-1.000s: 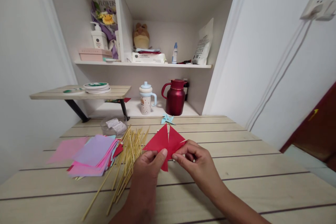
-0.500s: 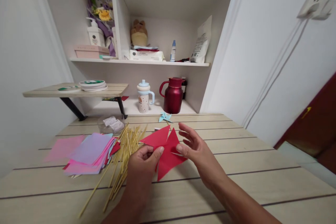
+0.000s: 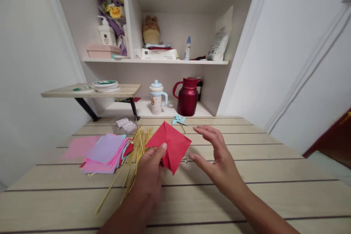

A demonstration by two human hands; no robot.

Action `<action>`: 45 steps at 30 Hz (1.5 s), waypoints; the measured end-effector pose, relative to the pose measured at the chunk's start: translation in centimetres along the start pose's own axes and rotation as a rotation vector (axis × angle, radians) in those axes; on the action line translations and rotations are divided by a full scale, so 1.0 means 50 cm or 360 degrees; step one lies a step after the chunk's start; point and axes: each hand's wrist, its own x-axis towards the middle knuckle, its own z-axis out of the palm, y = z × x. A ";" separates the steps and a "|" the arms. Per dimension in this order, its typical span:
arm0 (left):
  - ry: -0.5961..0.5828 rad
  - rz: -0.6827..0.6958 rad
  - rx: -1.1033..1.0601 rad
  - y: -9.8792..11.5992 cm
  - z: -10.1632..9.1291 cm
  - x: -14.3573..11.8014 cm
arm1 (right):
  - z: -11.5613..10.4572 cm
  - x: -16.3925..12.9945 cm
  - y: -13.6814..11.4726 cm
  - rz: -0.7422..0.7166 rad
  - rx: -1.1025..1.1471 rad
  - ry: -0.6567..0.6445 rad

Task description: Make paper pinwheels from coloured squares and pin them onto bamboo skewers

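A red paper square (image 3: 177,140) with creases and cut lines is held above the table by my left hand (image 3: 152,166). That hand's thumb presses on the paper's left lower part, while the fingers behind it are hidden. To the right of the paper, my right hand (image 3: 218,157) is apart from it, thumb and fingers spread with nothing between them. Small shiny bits (image 3: 184,159) lie on the table between the paper and the right hand; what they are is too small to tell. Farther back rests a light blue paper pinwheel (image 3: 178,119) with a thin stick.
Left of my hands lie many thin wooden sticks (image 3: 131,153) and a stack of coloured paper squares (image 3: 105,150). Behind them sits a clear container (image 3: 124,126) with labels. A cup (image 3: 156,98), a red thermos jug (image 3: 188,97) and a small raised shelf (image 3: 126,90) stand at the back.
My right hand has let go of the red paper and moved off to the right. The paper has turned in my left hand and now looks flatter. The camera view has shifted slightly.
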 end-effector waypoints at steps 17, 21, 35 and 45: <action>-0.0195 -0.0111 -0.0121 0.011 0.013 -0.020 | 0.022 -0.016 0.006 -0.0508 -0.0309 -0.0001; -0.0139 -0.0136 -0.0064 0.004 0.013 -0.018 | 0.025 -0.016 0.005 -0.0339 -0.0175 0.0006; -0.0105 -0.0185 -0.0032 0.009 0.033 -0.034 | 0.021 -0.006 -0.007 0.0225 0.0097 0.0077; -0.0146 -0.0202 0.0009 0.001 0.027 -0.030 | 0.018 0.000 -0.007 0.0151 0.0018 0.0061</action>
